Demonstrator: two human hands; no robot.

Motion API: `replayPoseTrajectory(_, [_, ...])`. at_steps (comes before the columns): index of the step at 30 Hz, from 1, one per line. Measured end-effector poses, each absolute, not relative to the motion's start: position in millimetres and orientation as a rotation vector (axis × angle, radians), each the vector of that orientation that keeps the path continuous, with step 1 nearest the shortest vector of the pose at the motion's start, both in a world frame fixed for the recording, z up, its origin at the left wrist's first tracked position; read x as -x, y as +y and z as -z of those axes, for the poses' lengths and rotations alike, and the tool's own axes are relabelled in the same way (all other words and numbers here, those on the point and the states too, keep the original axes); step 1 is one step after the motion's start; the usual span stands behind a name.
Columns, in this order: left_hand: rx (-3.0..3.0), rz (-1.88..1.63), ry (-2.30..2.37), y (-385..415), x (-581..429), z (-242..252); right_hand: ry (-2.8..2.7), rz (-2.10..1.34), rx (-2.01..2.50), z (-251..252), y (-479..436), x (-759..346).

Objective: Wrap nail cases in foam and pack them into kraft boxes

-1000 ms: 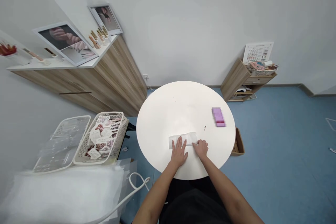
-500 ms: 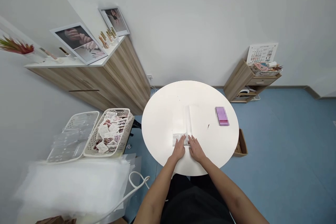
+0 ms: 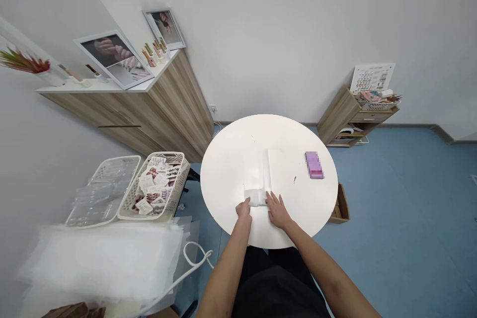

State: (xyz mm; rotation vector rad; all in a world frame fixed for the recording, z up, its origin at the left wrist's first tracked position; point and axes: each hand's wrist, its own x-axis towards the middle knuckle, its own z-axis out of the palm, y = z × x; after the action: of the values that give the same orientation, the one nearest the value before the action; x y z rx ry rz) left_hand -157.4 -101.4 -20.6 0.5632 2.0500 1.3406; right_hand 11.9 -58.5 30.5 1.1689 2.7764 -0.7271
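Observation:
On the round white table (image 3: 231, 159) lies a thin white wrapping sheet (image 3: 266, 166), with a narrow strip stretching away from me. Its near end is a small folded white packet (image 3: 255, 197). My left hand (image 3: 244, 209) is at the packet's left edge, thumb and fingers closed in a pinch on it. My right hand (image 3: 278, 211) rests with fingers spread, the fingertips touching the packet's right end. What lies inside the packet is hidden.
A blurred purple item (image 3: 314, 165) lies at the table's right side. Left of the table stand a white basket of small cards (image 3: 182, 179), another basket with clear plastic (image 3: 100, 194) and a stack of white sheets (image 3: 104, 258). A cardboard box (image 3: 343, 203) sits on the floor.
My left hand has slid left from the packet's middle to its left edge and closed there. The right hand stays nearly in place at the right end.

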Motion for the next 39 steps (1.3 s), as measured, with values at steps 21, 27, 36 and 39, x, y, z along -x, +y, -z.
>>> replayPoseTrajectory(21, [-2.067,-0.701,1.85,-108,134,-2,2.786,0.984,-1.038,-29,-41,-20])
replayPoseTrajectory(27, [-2.164,-0.491,1.85,-110,125,0,2.715,1.368,-1.259,-31,-34,-27])
replayPoseTrajectory(36, [-2.332,-0.289,1.788,-101,141,8,3.007,0.991,-0.997,-46,6,2])
replayPoseTrajectory(39, [-2.34,-0.297,1.79,-101,144,9,2.893,1.028,-1.046,-46,19,10])
